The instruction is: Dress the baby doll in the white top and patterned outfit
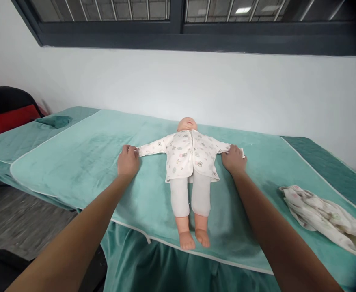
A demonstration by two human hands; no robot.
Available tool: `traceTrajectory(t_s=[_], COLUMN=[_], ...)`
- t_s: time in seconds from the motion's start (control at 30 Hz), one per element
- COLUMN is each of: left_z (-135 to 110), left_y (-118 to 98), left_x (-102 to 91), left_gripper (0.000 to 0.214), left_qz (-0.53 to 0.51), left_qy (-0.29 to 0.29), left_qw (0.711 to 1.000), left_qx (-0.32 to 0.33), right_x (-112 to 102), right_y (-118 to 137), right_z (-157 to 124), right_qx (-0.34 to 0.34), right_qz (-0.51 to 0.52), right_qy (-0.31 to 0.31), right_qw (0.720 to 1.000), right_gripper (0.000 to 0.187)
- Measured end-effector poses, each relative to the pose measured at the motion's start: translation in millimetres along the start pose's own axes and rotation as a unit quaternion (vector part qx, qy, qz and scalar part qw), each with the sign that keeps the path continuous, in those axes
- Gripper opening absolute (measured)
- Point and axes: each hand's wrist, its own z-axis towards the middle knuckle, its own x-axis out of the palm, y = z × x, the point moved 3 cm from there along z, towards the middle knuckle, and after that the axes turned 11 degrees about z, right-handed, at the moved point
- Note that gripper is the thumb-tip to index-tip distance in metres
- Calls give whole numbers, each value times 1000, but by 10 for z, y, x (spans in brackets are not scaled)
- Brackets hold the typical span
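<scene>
A baby doll (187, 123) lies on its back on the green bed cover (74, 162), feet toward me. It wears a white printed jacket (182, 152), closed down the front, and its lower legs and feet are bare below white leg coverings (180, 196). Both sleeves are stretched out sideways. My left hand (128, 161) is closed around the end of the sleeve on the left. On the other side, my right hand (234, 158) grips the opposite sleeve near its cuff, with a bit of white cloth showing past the fingers. The doll's hands are hidden.
A crumpled white printed cloth (326, 219) lies on the bed at the right. Behind the bed stands a white wall (196, 85) below a dark-framed barred window (178, 28). A black and red object (10, 113) is at the far left. The bed's front edge runs just past the doll's feet.
</scene>
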Motion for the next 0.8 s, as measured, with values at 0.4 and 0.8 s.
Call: traceTrajectory(t_s=[0.4,0.8], left_z=[10,14], left_y=[-2,1], left_x=[-3,24], left_gripper=[32,31], left_qz=[10,-1], left_qy=[6,8], left_qw=[1000,1000], left_qx=[-12,-22], right_x=[12,-186], right_y=[-49,-26], right_z=[61,-337], right_qx=[-20,-7], right_qz=[-3,77], right_qy=[13,-38], right_qw=[1000,996], right_gripper=[65,70])
